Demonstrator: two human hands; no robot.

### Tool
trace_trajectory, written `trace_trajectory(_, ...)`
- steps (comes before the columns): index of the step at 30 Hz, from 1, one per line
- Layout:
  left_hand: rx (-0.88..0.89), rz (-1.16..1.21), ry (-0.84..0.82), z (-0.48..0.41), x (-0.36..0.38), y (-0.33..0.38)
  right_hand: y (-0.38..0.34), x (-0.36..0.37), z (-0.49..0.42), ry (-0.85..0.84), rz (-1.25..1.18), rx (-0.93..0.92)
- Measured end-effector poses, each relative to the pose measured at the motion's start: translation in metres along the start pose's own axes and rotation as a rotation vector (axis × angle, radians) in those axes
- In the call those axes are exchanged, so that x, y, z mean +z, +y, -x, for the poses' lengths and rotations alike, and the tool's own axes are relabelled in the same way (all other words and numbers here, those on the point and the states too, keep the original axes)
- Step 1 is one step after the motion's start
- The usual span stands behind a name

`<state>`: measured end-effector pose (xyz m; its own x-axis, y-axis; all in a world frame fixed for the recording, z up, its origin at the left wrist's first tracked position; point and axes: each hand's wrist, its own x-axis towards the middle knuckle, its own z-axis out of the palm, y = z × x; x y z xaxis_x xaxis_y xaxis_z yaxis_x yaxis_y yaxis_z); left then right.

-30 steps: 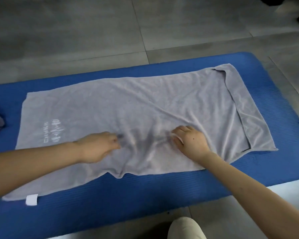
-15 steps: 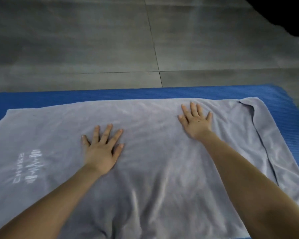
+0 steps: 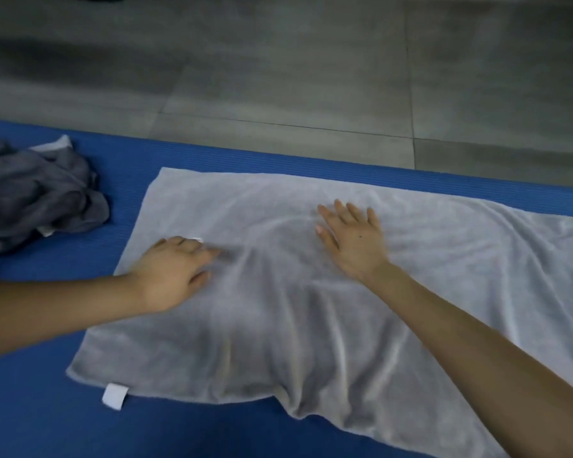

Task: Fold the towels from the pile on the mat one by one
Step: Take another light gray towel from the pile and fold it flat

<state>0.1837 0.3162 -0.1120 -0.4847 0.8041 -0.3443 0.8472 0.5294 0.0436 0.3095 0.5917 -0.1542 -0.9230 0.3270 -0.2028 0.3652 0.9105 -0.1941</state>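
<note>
Pale grey and wrinkled, the towel (image 3: pixel 311 309) lies spread across the blue mat (image 3: pixel 47 408), its white tag (image 3: pixel 114 396) at the near left corner. The left hand (image 3: pixel 171 269) rests palm down near the towel's left edge with fingers loosely extended on the cloth, while the right hand (image 3: pixel 353 236) presses flat on its middle, fingers spread. Near its far left corner, a crumpled pile of darker grey towels (image 3: pixel 37 200) sits on the mat.

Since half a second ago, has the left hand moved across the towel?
Yes. The left hand has slid left along the gray towel, now near its left short edge, toward the dark pile.
</note>
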Motion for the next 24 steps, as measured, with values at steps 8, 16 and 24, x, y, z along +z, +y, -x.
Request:
trace_trajectory(8,-0.738,0.439,0.243,0.074,0.039,-0.078,-0.124,-0.009,-0.049,-0.064,0.005,-0.209)
trace_trajectory(16,-0.959,0.868,0.367,0.109,0.077,-0.102,-0.214,0.001,-0.138,-0.031,-0.084,-0.165)
trace_trajectory(24,-0.827,0.87,0.316,0.12,0.101,-0.09,-0.267,0.029,-0.205,-0.083,-0.042,-0.016)
